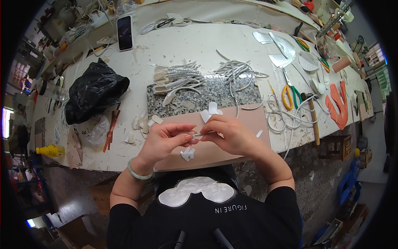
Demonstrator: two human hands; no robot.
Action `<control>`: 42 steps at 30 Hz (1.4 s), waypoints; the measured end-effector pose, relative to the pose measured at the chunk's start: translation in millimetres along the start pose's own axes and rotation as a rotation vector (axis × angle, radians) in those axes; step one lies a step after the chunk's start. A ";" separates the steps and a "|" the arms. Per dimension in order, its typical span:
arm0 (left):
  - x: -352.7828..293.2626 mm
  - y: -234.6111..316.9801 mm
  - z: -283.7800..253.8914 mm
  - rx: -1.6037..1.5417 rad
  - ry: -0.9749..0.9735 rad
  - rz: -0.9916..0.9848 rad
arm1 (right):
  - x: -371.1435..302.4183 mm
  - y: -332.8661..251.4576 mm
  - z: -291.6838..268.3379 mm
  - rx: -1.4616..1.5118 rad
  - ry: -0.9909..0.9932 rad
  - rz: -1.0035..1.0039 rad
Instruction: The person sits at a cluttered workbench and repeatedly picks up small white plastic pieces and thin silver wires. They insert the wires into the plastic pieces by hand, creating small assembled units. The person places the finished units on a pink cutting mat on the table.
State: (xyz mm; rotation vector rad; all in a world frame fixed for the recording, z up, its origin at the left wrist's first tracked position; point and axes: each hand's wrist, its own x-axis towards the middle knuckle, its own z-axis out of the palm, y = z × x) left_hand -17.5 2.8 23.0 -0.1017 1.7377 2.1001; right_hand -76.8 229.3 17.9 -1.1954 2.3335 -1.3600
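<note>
While both hands pinch it together, left hand [166,140] and right hand [232,133], the thin silvery strip [198,135] looks light and floppy. Probably best gripped near its ends; it is too small to tell more.

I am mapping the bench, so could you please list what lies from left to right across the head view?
Yellow glue bottle → black plastic bag → left hand → right hand → yellow-handled scissors → hammer → orange cut-out pieces.

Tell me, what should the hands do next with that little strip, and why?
Probably lay the strip on the pile of strips on the stone slab. Both the left hand and right hand pinch it, and similar ones lie there.
</note>
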 end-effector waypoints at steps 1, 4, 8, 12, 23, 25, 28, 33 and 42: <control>-0.4 1.6 -5.2 0.015 0.024 0.002 | 7.1 1.9 1.0 -0.007 0.005 -0.032; 5.2 3.5 -28.7 0.229 0.061 0.166 | 37.6 10.5 3.4 -0.090 0.038 -0.125; 25.6 18.6 -60.4 0.622 0.396 0.385 | 102.6 37.6 4.1 -0.273 0.173 -0.241; 56.9 -5.1 -82.7 1.085 0.519 0.463 | 147.9 66.6 16.7 -0.471 0.112 -0.151; 117.3 -22.3 -106.5 0.983 0.355 0.486 | 158.5 95.5 21.7 -0.762 -0.221 -0.013; 124.6 -20.5 -113.2 1.002 0.359 0.502 | 168.2 109.0 22.3 -0.712 -0.268 -0.007; 135.3 -16.5 -124.7 1.034 0.362 0.519 | 180.2 115.0 19.0 -0.638 -0.319 0.023; 125.3 -12.5 -121.5 0.997 0.352 0.488 | 169.3 91.7 10.1 -0.647 -0.219 0.046; 83.5 -25.5 -95.1 1.101 0.521 0.667 | 100.8 116.9 -68.0 -0.821 -0.048 0.641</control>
